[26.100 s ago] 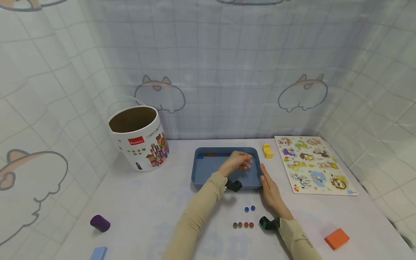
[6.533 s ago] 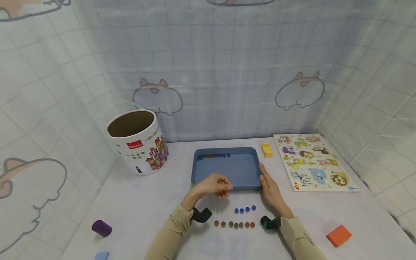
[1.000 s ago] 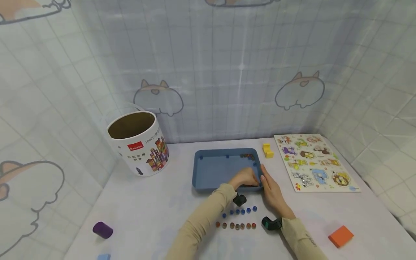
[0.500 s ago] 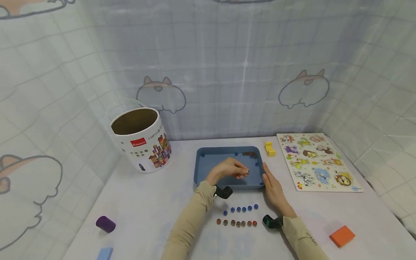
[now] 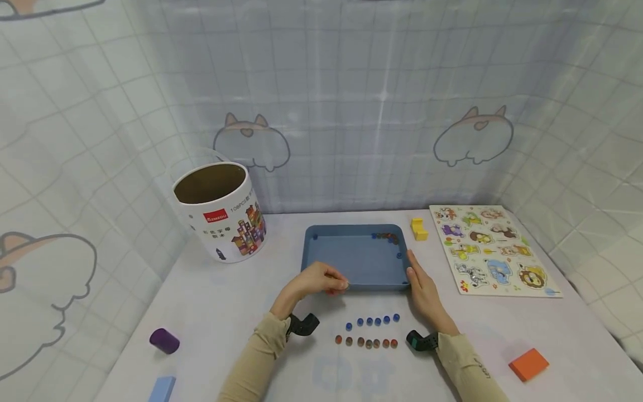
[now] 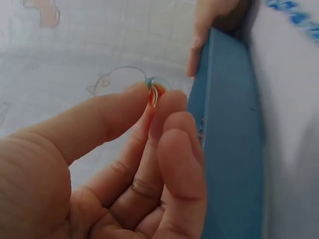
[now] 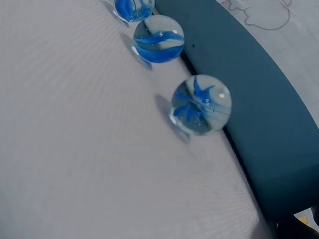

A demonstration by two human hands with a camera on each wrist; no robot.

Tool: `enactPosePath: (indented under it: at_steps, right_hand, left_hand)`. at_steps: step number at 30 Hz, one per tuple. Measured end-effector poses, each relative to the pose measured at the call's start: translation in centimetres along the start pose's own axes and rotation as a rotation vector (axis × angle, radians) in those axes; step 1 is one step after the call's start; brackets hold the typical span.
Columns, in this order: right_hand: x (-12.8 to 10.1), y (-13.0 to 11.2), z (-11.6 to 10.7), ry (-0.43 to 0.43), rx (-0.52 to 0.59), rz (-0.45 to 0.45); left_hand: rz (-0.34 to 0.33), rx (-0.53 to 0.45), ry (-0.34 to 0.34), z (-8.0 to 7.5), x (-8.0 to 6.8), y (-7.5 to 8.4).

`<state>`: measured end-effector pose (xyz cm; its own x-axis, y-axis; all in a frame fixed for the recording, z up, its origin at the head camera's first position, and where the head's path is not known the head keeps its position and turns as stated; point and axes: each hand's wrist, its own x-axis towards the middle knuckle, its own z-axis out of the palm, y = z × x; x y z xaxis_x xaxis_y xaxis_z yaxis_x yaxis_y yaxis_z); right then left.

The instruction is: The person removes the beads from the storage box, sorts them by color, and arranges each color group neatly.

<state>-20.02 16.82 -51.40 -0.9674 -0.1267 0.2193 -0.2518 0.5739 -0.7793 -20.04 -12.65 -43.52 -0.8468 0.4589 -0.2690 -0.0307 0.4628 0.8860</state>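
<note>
My left hand (image 5: 315, 280) is at the near left edge of the blue tray (image 5: 346, 257), pinching a glass marble (image 6: 156, 94) with orange and white swirls between thumb and fingertips. My right hand (image 5: 424, 291) rests with straight fingers along the tray's right side. Inside the tray, several marbles (image 5: 385, 237) cluster by the far right corner, and a few blue ones lie apart along the walls. On the table before the tray stand two rows: blue-swirled marbles (image 5: 369, 321) behind, orange-red marbles (image 5: 369, 344) in front. Close up, a blue marble (image 7: 202, 104) shows in the right wrist view.
A white bucket (image 5: 221, 223) stands at the back left. Right of the tray are a yellow block (image 5: 419, 230) and an animal puzzle board (image 5: 494, 251). A purple cylinder (image 5: 164, 340) and light blue block (image 5: 162, 389) lie front left, an orange block (image 5: 529, 365) front right.
Over the longer span, both marble rows have grown and the tray's marbles have shifted toward its right side. In the last half second my left hand has carried a marble leftward and nearer from inside the tray.
</note>
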Motion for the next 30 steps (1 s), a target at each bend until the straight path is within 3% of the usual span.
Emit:
enactPosePath:
  at_steps: [7,14,19,24,27,30]
  right_hand:
    - [0.0,-0.1,0.0,-0.004,0.007,-0.005]
    - [0.0,0.0,0.1,-0.007,0.021,-0.008]
    - [0.0,0.0,0.1,-0.008,0.033,-0.002]
    - [0.0,0.0,0.1,-0.014,0.036,-0.001]
    - [-0.1,0.0,0.0,-0.018,0.034,0.003]
    - [-0.1,0.0,-0.1,-0.024,0.037,0.013]
  left_hand:
    - [-0.011,0.083,0.029,1.0,-5.1,-2.2]
    - [-0.032,0.191,0.055,3.0,-7.3,-3.6]
    - [-0.029,0.217,0.080,3.4,-7.6,-3.7]
    - [0.004,0.243,0.100,2.6,-7.3,-2.6]
    - [0.054,0.245,0.128,1.8,-6.3,-1.2]
    - [0.081,0.219,0.132,1.1,-4.4,0.3]
